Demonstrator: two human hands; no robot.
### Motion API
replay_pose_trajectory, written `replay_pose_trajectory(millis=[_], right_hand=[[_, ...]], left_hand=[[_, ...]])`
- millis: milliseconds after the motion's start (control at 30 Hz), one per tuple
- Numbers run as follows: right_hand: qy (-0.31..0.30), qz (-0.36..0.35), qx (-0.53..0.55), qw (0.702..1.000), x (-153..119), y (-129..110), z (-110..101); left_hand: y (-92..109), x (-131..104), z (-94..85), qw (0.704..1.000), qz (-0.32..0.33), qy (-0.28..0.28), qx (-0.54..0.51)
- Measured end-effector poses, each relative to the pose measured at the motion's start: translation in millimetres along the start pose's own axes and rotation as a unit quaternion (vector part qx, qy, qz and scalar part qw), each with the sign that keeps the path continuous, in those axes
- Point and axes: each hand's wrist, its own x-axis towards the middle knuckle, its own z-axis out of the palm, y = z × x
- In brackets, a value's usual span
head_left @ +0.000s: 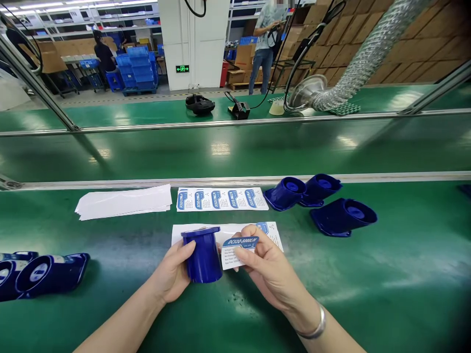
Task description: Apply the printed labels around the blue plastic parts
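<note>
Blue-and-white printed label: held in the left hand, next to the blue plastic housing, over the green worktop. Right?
Wrong hand. The head view shows the blue-and-white printed label in the right hand, next to the blue plastic housing, over the green worktop.

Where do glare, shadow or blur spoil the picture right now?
Head view: pale glare on the right of the green tabletop, bright patches on the green strip behind; head view: lower right edge falls dark; head view: heading legible on the label in the right hand, small print barely.
</note>
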Motion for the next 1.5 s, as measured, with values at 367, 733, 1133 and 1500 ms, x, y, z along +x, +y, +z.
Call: replay_pose_trajectory(millis=[367, 733, 1133, 1500], right_hand=[[0.003, -0.003, -0.025, 1.000, -0.6, 4.9, 4.0], [-0.011, 0.023, -0.050, 0.998, -5.9, 6.5, 6.3], [0.032, 0.058, -0.069, 0.995, -9.4, 16.9, 6.7], [0.022, 0.062, -0.052, 0.996, -9.8, 18.0, 4.0]], left_hand=[[2.5, -1.0, 7.2, 0.999, 0.015, 0.031, 0.032], [1.2, -3.0, 19.7, 0.991, 0.056, 0.054, 0.110], [-8.5, -4.4, 19.9, 0.985, 0.081, 0.052, 0.143], [-6.5, -6.5, 17.4, 0.990, 0.044, 0.018, 0.131]])
